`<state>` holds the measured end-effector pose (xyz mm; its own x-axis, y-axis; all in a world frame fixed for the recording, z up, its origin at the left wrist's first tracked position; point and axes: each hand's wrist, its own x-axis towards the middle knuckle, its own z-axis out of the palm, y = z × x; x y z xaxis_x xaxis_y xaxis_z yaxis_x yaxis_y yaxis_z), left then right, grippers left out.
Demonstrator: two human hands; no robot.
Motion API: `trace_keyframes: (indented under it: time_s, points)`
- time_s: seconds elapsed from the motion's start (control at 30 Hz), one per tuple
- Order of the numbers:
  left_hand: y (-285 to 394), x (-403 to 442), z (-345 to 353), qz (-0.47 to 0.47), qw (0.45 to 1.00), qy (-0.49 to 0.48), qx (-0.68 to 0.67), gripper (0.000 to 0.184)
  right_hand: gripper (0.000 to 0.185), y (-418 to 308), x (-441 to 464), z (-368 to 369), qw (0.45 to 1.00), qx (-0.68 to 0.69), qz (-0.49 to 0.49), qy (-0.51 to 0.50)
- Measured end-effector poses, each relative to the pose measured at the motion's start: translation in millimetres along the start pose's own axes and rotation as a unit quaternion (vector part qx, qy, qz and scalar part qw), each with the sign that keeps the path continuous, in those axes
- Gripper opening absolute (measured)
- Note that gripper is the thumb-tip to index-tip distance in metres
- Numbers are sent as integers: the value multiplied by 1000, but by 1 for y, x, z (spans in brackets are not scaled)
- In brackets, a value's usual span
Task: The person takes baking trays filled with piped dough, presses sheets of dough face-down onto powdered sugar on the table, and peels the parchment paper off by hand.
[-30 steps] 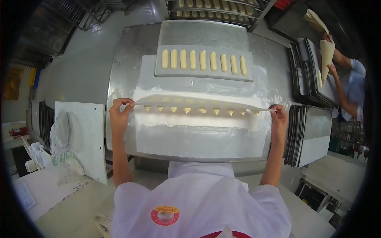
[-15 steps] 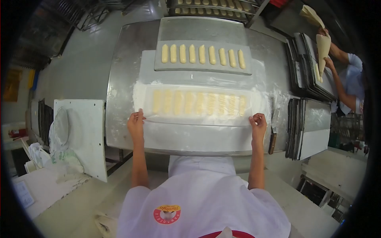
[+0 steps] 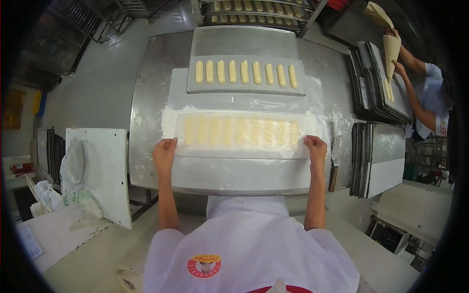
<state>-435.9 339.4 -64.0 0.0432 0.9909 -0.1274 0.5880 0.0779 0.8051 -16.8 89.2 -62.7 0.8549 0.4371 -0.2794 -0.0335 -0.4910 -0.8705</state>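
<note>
A translucent sheet of baking paper (image 3: 222, 152) lies across the floured middle of the metal table, with a row of pale piped batter strips (image 3: 214, 131) showing faintly through it. Several strips at its right look wrinkled. My left hand (image 3: 164, 150) pinches the paper's near left corner, and my right hand (image 3: 316, 148) pinches its near right corner. Beyond the sheet, a metal tray (image 3: 244, 41) carries a lined row of smooth, uncovered piped batter fingers (image 3: 244, 72).
A knife (image 3: 334, 171) lies by my right hand. Stacked trays (image 3: 378, 156) stand at the right, where a co-worker (image 3: 430, 93) squeezes a piping bag (image 3: 391, 51). A rack of filled trays (image 3: 259, 19) is behind the table (image 3: 146, 97); a white board (image 3: 105, 180) leans at left.
Both hands keep their pinch on the paper's near corners, drawn slightly inward. The whole view has shifted a little. The co-worker's piping bag has moved slightly.
</note>
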Motion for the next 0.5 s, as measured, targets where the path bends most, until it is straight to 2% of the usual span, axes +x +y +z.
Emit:
trace_keyframes:
  time_s: [0.03,0.1,0.23,0.37,0.43,0.5]
  points:
    - [9,3,1,-5,999,7,39,28,18,-2,6,3,1000,0,2,1]
    - [13,10,4,-2,999,-2,43,28,16,-5,17,11,998,-55,-34,27]
    - [13,21,8,-9,998,-8,54,26,14,-8,24,12,998,-62,-29,16]
    - [21,26,7,-2,999,1,54,24,10,-20,23,18,998,-51,-24,21]
    - [14,30,11,19,999,-25,1,23,9,-25,24,21,998,-69,-11,8]
    - [9,31,11,30,999,-9,14,22,8,-29,20,20,998,-44,-36,0]
